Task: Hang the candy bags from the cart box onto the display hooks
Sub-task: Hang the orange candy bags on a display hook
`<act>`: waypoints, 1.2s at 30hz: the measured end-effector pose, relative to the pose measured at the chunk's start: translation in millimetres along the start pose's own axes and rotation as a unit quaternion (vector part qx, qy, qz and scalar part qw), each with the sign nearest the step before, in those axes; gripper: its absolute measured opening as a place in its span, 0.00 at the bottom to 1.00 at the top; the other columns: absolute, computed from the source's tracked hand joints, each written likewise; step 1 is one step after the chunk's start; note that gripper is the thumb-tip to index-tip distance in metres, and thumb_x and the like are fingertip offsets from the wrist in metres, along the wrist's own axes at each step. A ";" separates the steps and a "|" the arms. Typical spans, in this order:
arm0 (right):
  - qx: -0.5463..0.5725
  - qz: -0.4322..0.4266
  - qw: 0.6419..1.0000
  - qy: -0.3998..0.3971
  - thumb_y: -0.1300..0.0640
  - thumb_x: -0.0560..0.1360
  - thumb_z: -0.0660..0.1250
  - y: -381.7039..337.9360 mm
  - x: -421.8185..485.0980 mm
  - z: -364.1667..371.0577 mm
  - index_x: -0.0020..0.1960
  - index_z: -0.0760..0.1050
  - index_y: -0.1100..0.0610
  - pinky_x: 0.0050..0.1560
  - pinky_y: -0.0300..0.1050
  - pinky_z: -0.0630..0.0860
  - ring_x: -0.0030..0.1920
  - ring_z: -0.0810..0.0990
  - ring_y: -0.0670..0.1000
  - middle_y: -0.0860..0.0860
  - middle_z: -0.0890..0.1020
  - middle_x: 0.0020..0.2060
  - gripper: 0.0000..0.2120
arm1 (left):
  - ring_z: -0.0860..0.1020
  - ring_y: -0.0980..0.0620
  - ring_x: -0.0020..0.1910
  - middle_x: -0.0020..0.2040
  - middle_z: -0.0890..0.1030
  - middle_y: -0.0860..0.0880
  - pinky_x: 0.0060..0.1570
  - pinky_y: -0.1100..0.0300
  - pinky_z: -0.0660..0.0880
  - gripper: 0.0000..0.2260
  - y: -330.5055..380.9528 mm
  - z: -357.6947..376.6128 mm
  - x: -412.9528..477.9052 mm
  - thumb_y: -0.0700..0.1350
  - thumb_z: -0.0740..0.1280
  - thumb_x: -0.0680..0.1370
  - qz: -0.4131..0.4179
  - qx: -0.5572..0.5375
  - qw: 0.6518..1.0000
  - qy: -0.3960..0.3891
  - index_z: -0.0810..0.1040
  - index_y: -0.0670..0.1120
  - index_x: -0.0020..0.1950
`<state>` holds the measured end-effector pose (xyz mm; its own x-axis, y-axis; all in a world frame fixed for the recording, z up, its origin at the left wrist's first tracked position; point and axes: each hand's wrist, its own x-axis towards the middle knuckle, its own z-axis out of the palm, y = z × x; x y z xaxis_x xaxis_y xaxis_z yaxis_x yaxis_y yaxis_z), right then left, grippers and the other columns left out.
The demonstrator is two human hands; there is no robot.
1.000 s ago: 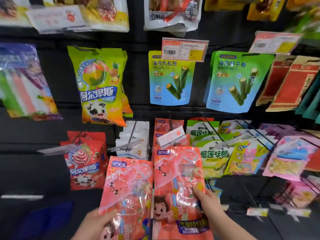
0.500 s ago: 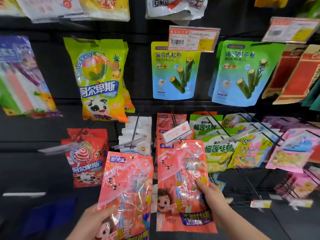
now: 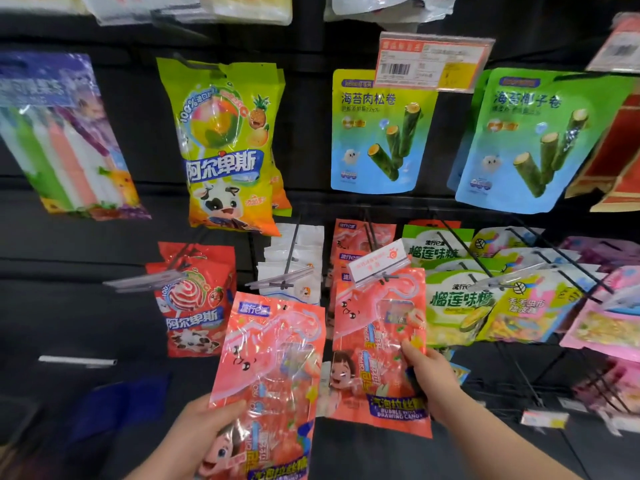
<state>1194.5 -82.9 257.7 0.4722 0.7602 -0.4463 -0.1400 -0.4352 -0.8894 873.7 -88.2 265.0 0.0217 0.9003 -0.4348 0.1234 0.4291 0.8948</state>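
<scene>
Plainly, the right hand [image 3: 427,382] grips a pink candy bag [image 3: 375,344] by its right edge, thumb on the front and the other fingers hidden behind. That bag sits at about five o'clock from the middle of the view, upright. Its top edge is up against the front end of a display hook [image 3: 372,233] that carries a small white price tag [image 3: 379,263]. Whether the bag's hole is over the prong cannot be told. More pink bags of the same kind [image 3: 360,233] hang further back on that hook.

The left hand [image 3: 204,434] holds a second pink bag [image 3: 273,362] at seven o'clock, thumb pressed on the lower left of its front. This bag tilts slightly to the right, and its right edge lies just beside the first bag.

At three o'clock of the first bag hang green candy bags [image 3: 450,306], with yellow-green bags [image 3: 526,306] and pink ones [image 3: 609,317] beyond them. At eleven o'clock hang white packets [image 3: 294,258], and at nine o'clock a red lollipop bag [image 3: 197,306].

On the row above, a yellow-green lollipop bag [image 3: 225,150] hangs at eleven o'clock in the view. A blue-green snack pouch [image 3: 377,133] hangs at twelve under a barcode label [image 3: 433,62], and a similar pouch [image 3: 540,140] at two. A blurred pack of coloured sticks [image 3: 65,140] hangs at ten.
</scene>
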 end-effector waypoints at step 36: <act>-0.057 -0.034 0.995 -0.079 0.62 0.77 0.66 32.5 -17.1 -47.8 0.52 0.74 0.65 0.28 0.41 0.77 0.26 0.74 0.49 0.55 0.73 0.30 0.07 | 0.84 0.46 0.48 0.45 0.86 0.45 0.55 0.47 0.79 0.09 10.6 146.7 33.1 0.43 0.71 0.75 -0.047 0.053 0.989 -0.131 0.79 0.43 0.54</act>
<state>1223.5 -133.1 241.2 0.3340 0.8516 -0.4040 -0.0094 -0.4256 -0.9049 1021.3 -64.6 245.2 0.2595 0.8009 -0.5397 0.2403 0.4877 0.8393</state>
